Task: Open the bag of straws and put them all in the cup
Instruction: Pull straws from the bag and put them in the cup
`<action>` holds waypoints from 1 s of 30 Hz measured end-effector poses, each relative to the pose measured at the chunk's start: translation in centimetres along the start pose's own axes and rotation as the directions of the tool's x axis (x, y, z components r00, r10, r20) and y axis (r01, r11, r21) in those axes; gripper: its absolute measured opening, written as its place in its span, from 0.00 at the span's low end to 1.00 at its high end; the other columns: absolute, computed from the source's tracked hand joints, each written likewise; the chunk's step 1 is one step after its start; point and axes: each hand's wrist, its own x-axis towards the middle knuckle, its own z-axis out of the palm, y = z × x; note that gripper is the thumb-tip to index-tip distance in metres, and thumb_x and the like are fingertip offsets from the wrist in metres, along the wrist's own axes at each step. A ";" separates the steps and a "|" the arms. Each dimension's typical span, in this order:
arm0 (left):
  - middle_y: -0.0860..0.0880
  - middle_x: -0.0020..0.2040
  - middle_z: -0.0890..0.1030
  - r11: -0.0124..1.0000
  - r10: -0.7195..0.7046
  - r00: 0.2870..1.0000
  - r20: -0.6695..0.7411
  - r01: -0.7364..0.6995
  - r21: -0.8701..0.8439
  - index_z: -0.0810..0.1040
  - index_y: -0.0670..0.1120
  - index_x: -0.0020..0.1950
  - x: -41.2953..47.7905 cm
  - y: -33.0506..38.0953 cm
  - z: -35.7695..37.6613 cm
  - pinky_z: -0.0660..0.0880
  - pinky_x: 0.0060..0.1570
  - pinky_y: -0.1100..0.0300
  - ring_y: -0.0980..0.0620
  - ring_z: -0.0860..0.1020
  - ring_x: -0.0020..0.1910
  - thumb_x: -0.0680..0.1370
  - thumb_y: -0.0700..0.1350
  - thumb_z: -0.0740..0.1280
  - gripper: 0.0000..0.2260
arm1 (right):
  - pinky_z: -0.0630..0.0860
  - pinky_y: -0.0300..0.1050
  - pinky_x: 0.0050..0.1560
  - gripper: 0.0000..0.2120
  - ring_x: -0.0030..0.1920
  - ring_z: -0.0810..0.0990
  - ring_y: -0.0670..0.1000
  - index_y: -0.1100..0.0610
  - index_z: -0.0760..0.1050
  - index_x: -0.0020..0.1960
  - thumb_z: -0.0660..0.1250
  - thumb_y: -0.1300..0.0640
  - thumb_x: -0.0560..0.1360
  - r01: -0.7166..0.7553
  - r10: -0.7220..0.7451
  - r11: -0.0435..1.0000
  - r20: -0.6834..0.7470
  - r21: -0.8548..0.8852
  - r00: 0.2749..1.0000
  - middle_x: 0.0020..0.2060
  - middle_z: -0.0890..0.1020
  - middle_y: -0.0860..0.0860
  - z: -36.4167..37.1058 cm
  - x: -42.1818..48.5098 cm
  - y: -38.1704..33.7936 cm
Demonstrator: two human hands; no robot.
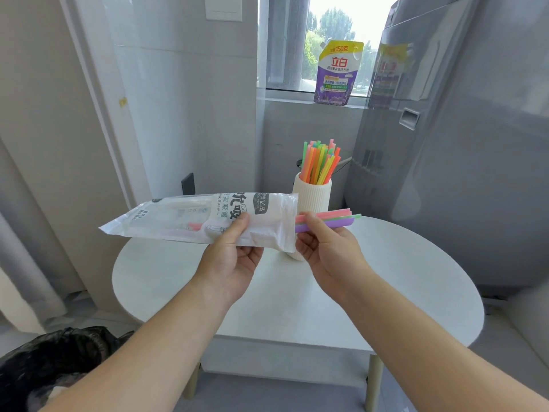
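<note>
A translucent white straw bag is held level above the table, its open mouth pointing right. My left hand grips it from below near the mouth. My right hand pinches a small bunch of pink, green and purple straws that stick out of the mouth to the right. A few straw ends still show through the bag's middle. Behind the bag stands a ribbed cream cup, partly hidden, with several colourful straws upright in it.
The round white table carries the cup. A black bin bag lies at lower left. A grey appliance stands to the right. A purple and yellow detergent pouch sits on the window sill.
</note>
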 end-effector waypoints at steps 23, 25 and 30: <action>0.50 0.46 0.85 0.994 0.023 0.976 -0.215 -0.046 -0.099 0.79 0.48 0.59 1.3 0.8 -0.2 0.79 0.42 0.63 0.55 0.83 0.43 0.79 0.45 0.72 0.09 | 0.85 0.46 0.43 0.06 0.39 0.88 0.52 0.57 0.80 0.43 0.70 0.58 0.78 0.485 -0.604 0.704 -0.079 -0.519 0.793 0.37 0.86 0.53 -1.3 -1.7 -15.7; 0.50 0.46 0.85 0.995 0.011 0.978 -0.209 -0.032 -0.095 0.80 0.48 0.59 1.3 0.5 0.0 0.79 0.41 0.63 0.55 0.83 0.43 0.79 0.45 0.72 0.10 | 0.85 0.45 0.42 0.07 0.39 0.88 0.51 0.56 0.80 0.42 0.70 0.57 0.78 0.495 -0.632 0.668 -0.073 -0.557 0.771 0.37 0.86 0.51 -1.1 -1.9 -16.3; 0.51 0.45 0.85 0.996 -0.009 0.984 -0.176 -0.008 -0.094 0.80 0.48 0.57 1.2 -0.1 0.5 0.80 0.39 0.63 0.55 0.83 0.41 0.79 0.45 0.72 0.08 | 0.85 0.43 0.40 0.08 0.37 0.88 0.48 0.52 0.80 0.40 0.70 0.56 0.78 0.493 -0.676 0.585 -0.051 -0.644 0.735 0.36 0.85 0.48 -0.7 -2.1 -17.2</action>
